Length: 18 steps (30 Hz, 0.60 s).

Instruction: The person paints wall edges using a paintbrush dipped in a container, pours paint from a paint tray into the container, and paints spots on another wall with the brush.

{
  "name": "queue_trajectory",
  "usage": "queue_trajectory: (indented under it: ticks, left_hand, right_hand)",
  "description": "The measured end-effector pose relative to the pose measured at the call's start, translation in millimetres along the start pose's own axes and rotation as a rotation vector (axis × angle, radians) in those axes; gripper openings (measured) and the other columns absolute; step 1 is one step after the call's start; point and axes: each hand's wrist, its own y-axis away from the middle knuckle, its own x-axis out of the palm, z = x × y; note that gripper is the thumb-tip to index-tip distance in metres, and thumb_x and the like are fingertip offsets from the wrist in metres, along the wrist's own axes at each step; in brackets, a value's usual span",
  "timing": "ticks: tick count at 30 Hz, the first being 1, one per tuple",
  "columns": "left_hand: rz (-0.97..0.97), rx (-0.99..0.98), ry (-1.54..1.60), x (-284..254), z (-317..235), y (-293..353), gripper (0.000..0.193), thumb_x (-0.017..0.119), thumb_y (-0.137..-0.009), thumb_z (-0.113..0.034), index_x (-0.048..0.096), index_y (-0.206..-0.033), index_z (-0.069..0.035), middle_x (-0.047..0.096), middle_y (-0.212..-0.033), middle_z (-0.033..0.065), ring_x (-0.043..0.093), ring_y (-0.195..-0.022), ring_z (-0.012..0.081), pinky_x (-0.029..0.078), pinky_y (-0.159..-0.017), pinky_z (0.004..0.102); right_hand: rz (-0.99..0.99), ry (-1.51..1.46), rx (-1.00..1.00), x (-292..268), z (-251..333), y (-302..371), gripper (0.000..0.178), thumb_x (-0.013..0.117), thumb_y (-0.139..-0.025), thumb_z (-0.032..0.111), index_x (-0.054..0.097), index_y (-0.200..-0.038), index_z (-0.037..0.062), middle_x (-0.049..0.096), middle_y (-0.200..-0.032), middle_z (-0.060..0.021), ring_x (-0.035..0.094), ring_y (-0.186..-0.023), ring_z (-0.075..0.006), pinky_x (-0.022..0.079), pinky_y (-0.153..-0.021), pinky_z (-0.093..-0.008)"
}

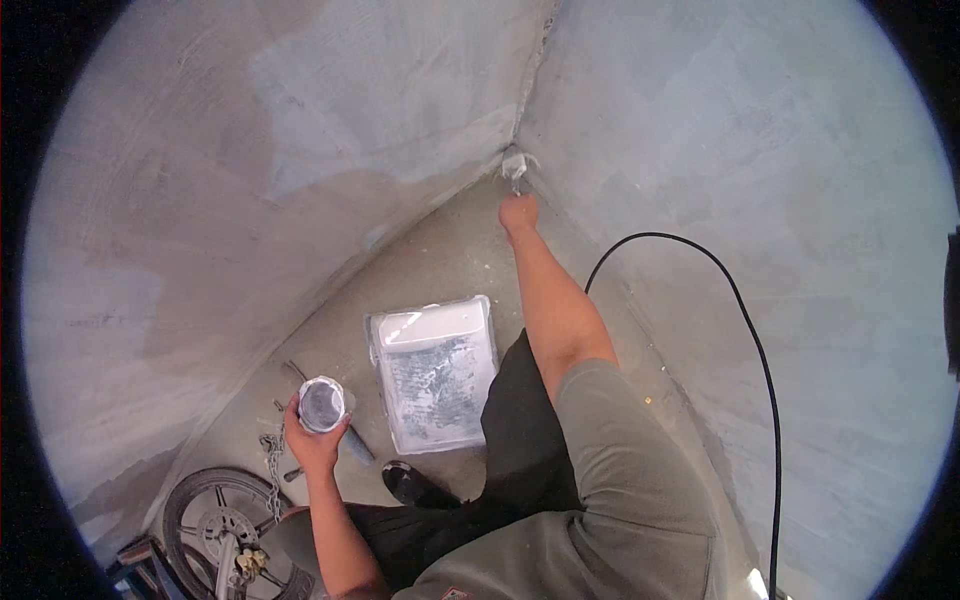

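Observation:
My left hand (313,445) is wrapped round a round cup (323,405) with white paint smeared over its rim; its inside looks greyish. My right arm reaches far forward, where the two walls meet the floor. There my right hand (518,213) is closed on a paintbrush (515,168), its white-coated head right at the corner; the handle is mostly hidden by the fist. Between my arms a paint tray (440,385) lies on the floor, with white paint pooled at its far end and smears over the nearer part.
Grey walls with damp-looking patches rise on the left (200,200) and right (740,180). A black cable (765,370) loops along the right. At lower left are a spoked wheel (172,515), a chain (273,460) and a grey-handled tool (358,447). My black shoe (410,482) is near the tray.

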Motion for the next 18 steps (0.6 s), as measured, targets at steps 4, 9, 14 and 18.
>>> queue_trajectory:
  ticks: [4,9,14,18]
  left_hand:
    - [-0.016,0.004,0.041,-1,1,1,0.095,0.098,-0.054,-0.016,0.054,-0.134,0.007,0.064,-0.127,0.0206,0.064,-0.117,0.0303,0.050,-0.103,0.0404]
    - [-0.025,0.071,0.042,5,0,-6,0.095,0.098,-0.054,-0.016,0.054,-0.134,0.007,0.064,-0.126,0.0209,0.064,-0.117,0.0312,0.049,-0.104,0.0408]
    - [-0.012,0.058,0.104,11,-2,-11,0.095,0.098,-0.054,-0.016,0.055,-0.135,0.006,0.065,-0.126,0.0203,0.064,-0.117,0.0314,0.049,-0.104,0.0407]
    - [0.000,0.139,0.123,13,-3,-13,0.094,0.099,-0.054,-0.016,0.054,-0.135,0.005,0.065,-0.127,0.0203,0.064,-0.118,0.0310,0.049,-0.105,0.0403]
  right_hand:
    - [-0.034,-0.033,-0.154,-16,45,15,0.028,0.060,-0.093,0.017,0.070,-0.100,-0.0074,0.071,-0.098,-0.0320,0.069,-0.099,-0.0480,0.053,-0.085,-0.0518]
    - [-0.207,-0.180,-0.466,-69,93,71,0.027,0.052,-0.099,0.014,0.065,-0.110,-0.0063,0.069,-0.088,-0.0279,0.069,-0.088,-0.0461,0.051,-0.078,-0.0517]
    - [-0.246,-0.444,-0.685,-137,135,109,0.024,0.051,-0.104,0.017,0.062,-0.111,-0.0032,0.062,-0.073,-0.0122,0.061,-0.068,-0.0256,0.048,-0.066,-0.0398]
    - [-0.208,-0.601,-0.742,-145,142,89,0.024,0.051,-0.105,0.019,0.063,-0.108,-0.0020,0.058,-0.072,-0.0053,0.055,-0.066,-0.0151,0.046,-0.063,-0.0342]
